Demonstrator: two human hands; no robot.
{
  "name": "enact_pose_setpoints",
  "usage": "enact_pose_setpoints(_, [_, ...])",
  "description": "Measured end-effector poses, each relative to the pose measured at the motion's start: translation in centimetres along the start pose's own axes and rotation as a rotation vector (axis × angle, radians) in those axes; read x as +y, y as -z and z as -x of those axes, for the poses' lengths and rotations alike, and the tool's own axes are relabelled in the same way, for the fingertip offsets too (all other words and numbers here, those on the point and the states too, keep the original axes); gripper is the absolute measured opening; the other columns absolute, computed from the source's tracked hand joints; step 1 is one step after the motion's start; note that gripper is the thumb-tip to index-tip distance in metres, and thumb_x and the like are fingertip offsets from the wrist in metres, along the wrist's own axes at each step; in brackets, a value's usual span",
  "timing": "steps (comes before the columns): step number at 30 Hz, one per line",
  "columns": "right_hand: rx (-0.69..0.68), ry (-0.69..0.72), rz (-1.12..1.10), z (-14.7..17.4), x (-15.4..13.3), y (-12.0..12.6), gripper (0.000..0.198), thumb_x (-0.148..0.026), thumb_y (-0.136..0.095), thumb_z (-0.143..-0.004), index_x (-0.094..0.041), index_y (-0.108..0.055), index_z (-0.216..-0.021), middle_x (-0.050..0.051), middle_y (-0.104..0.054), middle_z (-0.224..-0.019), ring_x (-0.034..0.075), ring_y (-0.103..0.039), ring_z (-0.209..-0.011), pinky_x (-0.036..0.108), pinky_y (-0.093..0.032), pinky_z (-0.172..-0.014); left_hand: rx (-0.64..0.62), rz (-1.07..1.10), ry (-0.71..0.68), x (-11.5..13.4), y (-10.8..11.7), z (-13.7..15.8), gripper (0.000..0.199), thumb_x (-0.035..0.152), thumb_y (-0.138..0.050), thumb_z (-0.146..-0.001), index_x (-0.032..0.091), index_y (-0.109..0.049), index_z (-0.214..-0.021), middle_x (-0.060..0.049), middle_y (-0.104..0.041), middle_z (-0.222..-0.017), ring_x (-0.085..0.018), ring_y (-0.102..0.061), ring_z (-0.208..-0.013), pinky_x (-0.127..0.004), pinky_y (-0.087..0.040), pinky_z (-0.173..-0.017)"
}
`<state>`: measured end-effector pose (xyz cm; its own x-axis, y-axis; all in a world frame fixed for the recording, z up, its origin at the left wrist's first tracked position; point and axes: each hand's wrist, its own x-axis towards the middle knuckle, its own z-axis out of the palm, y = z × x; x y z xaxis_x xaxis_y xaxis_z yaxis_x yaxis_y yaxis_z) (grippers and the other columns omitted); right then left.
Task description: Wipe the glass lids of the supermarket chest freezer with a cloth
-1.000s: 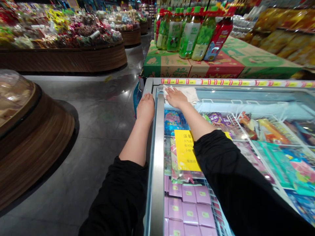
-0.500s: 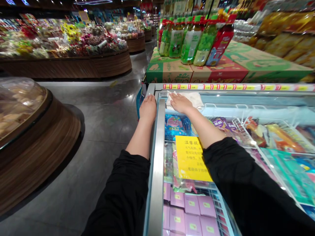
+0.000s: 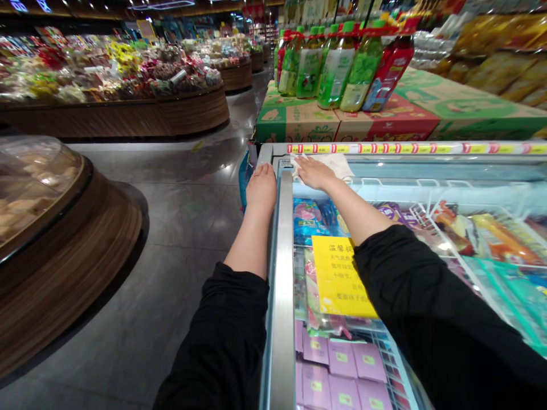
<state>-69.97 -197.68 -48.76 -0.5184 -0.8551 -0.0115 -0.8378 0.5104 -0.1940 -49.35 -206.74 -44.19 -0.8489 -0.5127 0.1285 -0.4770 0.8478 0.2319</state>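
My right hand (image 3: 315, 172) lies palm down on a white cloth (image 3: 339, 165), pressing it against the far left corner of a chest freezer, just below the price strip. Its fingers point left and part of the cloth is hidden under them. My left hand (image 3: 262, 187) grips the freezer's metal rim (image 3: 284, 285) near the same corner, fingers bent over the edge. Beneath the glass, a yellow notice (image 3: 335, 279) with printed characters is partly covered by my right sleeve. Blue packets (image 3: 308, 219) and stacked pink boxes (image 3: 344, 359) lie inside the freezer.
Behind the freezer, bottles (image 3: 337, 71) tied with red tape stand on printed cartons (image 3: 314, 123). A price strip (image 3: 359, 148) runs along the back edge. To the left, a curved wood-sided bin (image 3: 77, 245) and candy displays (image 3: 141, 74) border the grey floor (image 3: 183, 210).
My right hand and the cloth have slid slightly forward and left, closer to the price strip. My left hand keeps its place on the rim. The view has shifted a little.
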Motion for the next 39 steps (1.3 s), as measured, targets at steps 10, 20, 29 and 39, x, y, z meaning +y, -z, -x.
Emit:
enact_pose_setpoints(10, [-0.053,0.173,-0.050,-0.7,1.1,0.0,0.063,-0.044,-0.028,-0.107,-0.026,-0.039,-0.167,-0.001,-0.032,-0.175,0.029,-0.025,-0.163,0.051,-0.023,-0.133,-0.022,0.028,-0.002,-0.2,0.0,-0.2,0.058,-0.002,-0.031,-0.104,0.004,-0.043,-0.160,-0.016,-0.039,-0.171,-0.023,-0.036,-0.160,-0.036,-0.029,-0.131])
enact_pose_setpoints(20, [0.112,0.108,-0.139,-2.9,-1.2,-0.7,0.059,-0.038,-0.033,-0.109,-0.022,-0.041,-0.166,0.002,-0.035,-0.174,0.026,-0.027,-0.162,0.050,-0.027,-0.132,0.016,0.102,0.006,-0.4,0.0,-0.2,0.051,0.003,-0.035,-0.105,0.007,-0.052,-0.154,-0.017,-0.046,-0.167,-0.023,-0.040,-0.158,-0.037,-0.031,-0.131])
enact_pose_setpoints(29, [-0.042,0.208,-0.279,-2.7,0.0,0.3,0.058,-0.048,-0.034,-0.110,-0.022,-0.055,-0.158,0.006,-0.046,-0.167,0.024,-0.038,-0.158,0.045,-0.027,-0.132,0.079,0.203,0.031,-0.8,-0.2,-0.1,0.044,0.004,-0.038,-0.104,0.016,-0.067,-0.135,-0.012,-0.058,-0.158,-0.022,-0.051,-0.151,-0.035,-0.040,-0.124])
enact_pose_setpoints(39, [-0.088,0.154,-0.202,-6.1,-2.5,0.5,0.059,-0.041,-0.035,-0.109,-0.022,-0.045,-0.164,0.004,-0.035,-0.173,0.029,-0.024,-0.163,0.054,-0.024,-0.132,0.088,0.267,0.131,-0.3,0.8,0.5,0.040,0.008,-0.041,-0.105,0.018,-0.070,-0.131,-0.012,-0.062,-0.154,-0.024,-0.061,-0.140,-0.031,-0.047,-0.114])
